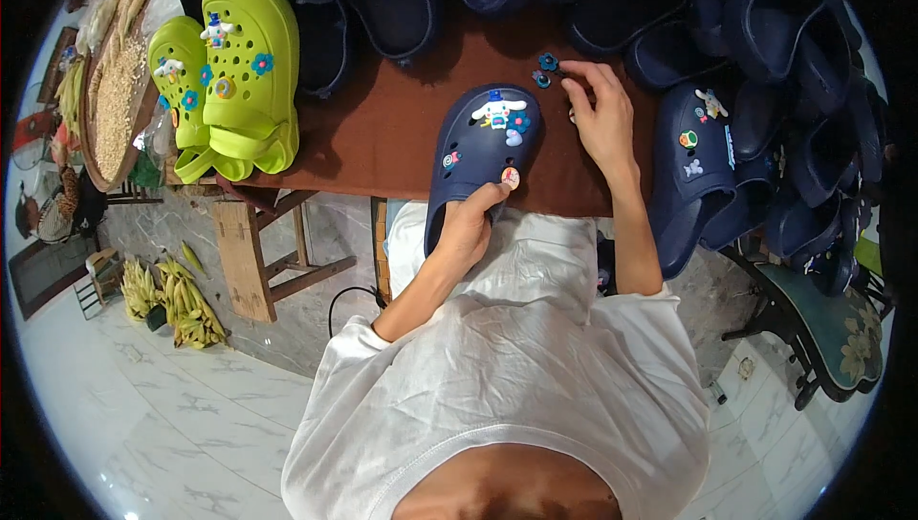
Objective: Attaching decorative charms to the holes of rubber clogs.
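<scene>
Head view, looking straight down: a navy clog (475, 161) lies near the middle of the brown table (382, 137), toe pointing to 12 o'clock, its heel hanging over the near edge. The clog carries several charms, among them a white cartoon dog (499, 110) at the toe and a small round badge (511, 177) at about 4 o'clock on its upper. The left hand (467, 228) grasps the clog at its heel end, thumb lying up along the upper just beside the round badge. At 2 o'clock from the clog, the right hand (601, 113) rests on the table with its fingers curled down onto small loose charms; whether it has pinched one I cannot tell. Two little blue flower charms (546, 68) lie just beyond its fingertips at 11 o'clock. At 3 o'clock from the hand stands a second navy clog with charms (690, 161), leaning against a heap of plain navy clogs (794, 89) that runs along the far and right edges. At 9 o'clock, well apart, sits a pair of lime-green clogs (229, 70) with charms. Bananas (177, 300) lie on the marble floor at 8 o'clock.
</scene>
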Tool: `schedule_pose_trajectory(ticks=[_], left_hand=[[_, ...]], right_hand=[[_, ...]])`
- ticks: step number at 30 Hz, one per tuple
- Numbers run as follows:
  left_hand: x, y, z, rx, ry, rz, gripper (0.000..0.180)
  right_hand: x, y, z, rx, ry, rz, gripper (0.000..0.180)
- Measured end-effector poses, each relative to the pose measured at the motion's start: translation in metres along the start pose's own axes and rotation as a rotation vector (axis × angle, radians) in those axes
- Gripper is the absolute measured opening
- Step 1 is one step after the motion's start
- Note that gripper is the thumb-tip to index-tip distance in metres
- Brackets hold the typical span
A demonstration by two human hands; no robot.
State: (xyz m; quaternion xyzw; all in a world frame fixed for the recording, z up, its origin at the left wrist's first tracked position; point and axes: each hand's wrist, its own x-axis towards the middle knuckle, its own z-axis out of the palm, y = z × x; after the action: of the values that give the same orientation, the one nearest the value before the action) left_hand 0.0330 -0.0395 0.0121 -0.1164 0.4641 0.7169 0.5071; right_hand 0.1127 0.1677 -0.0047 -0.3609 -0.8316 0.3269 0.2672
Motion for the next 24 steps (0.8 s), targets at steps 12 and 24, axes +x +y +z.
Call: schedule_pose_trajectory(ticks=[12,24], left_hand=[[0.005,0.004,-0.007,-0.061,-0.043,-0.067,0.02],[-0.001,0.008,0.008,0.07,-0.022,-0.003,0.028]], right_hand=[[-0.002,-0.018,-0.006,0.002,-0.054,0.047,0.013],[0.009,0.023,0.016,-0.242,0.052,-0.097,0.024]])
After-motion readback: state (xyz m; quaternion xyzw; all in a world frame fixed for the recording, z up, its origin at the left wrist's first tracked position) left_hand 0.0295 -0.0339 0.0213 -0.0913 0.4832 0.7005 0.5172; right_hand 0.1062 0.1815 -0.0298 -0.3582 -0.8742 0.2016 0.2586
